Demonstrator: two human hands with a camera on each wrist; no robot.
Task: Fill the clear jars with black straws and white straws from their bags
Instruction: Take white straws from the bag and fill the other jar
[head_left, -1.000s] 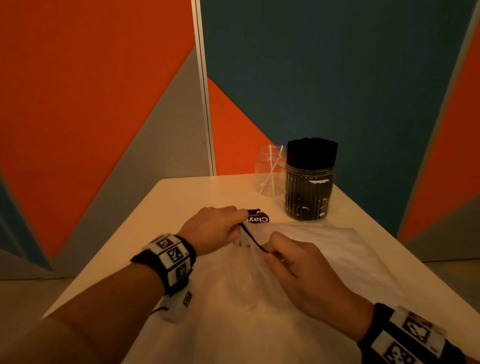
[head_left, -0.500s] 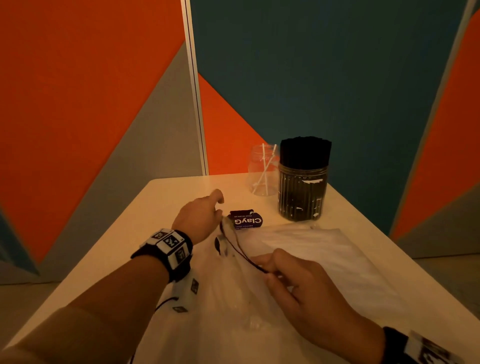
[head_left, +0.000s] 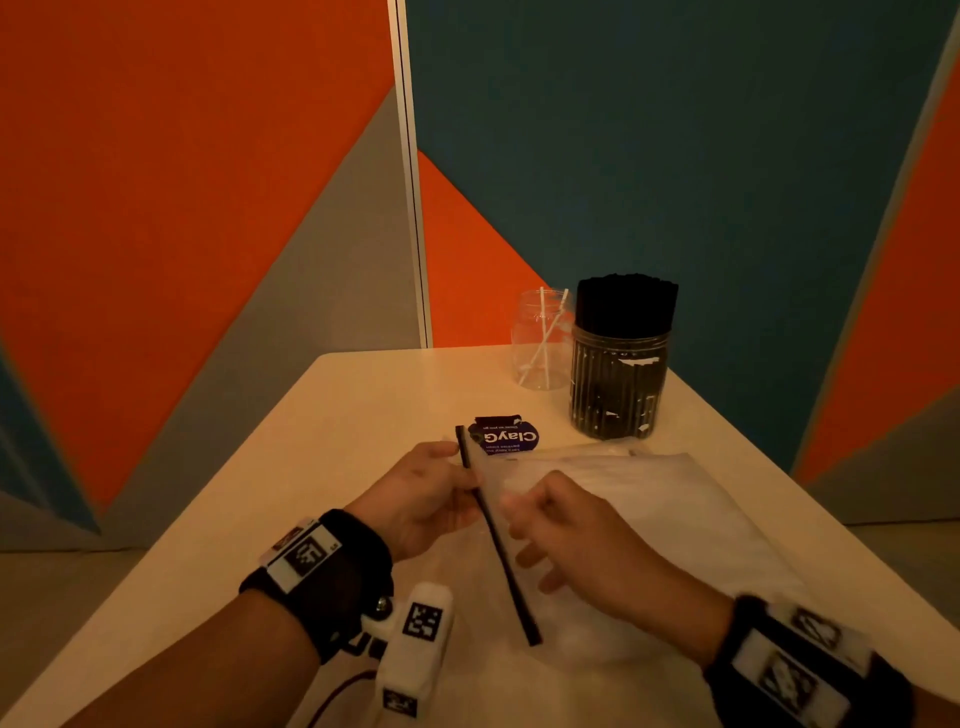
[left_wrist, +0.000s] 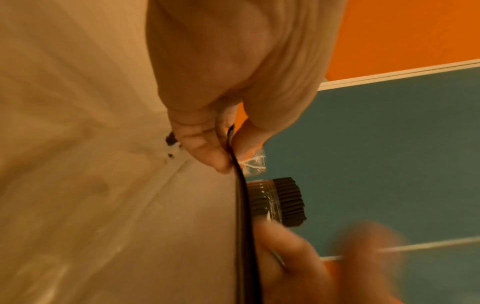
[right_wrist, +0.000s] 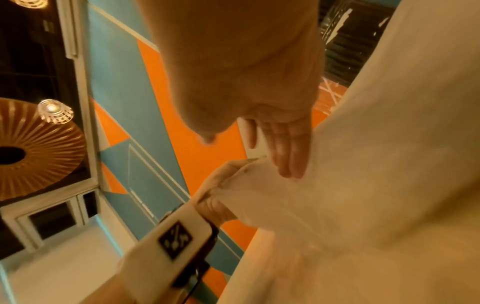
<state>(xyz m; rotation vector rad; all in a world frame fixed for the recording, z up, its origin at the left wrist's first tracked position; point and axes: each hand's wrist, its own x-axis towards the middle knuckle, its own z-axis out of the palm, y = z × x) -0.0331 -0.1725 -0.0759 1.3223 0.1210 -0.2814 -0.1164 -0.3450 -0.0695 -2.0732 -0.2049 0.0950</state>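
Pale worktop (head_left: 322, 415) under both hands, carrying everything. Flat across it beneath and beyond the right hand, the big clear bag (head_left: 649, 499) of white straws; a second clear bag below the hands, its dark label card (head_left: 505, 436) just past the left fingertips. Beyond the hands, at the far edge: jar of black straws (head_left: 621, 358), packed to the brim, and touching or just beside it on the left-hand side, the nearly empty clear jar (head_left: 540, 340) with only a few white straws (head_left: 543, 338) crossed inside.

Left hand (head_left: 421, 499): thumb and fingers pinched round one black straw (head_left: 496, 535) near its far end, the rest slanting back between the two wrists. Right hand (head_left: 582, 530): fingers loose and spread, holding nothing, just beside the straw and over the plastic.

Step in hand, by the look of it: carry this single straw to the full dark jar. To do it well: steady the free end with the idle right hand, turn the straw upright, aim for a gap at the rim rather than the crowded middle, and push down gently to avoid kinking it or tipping the neighbouring jar. After that, likely turn to the white bag, since that jar stands far from filled.
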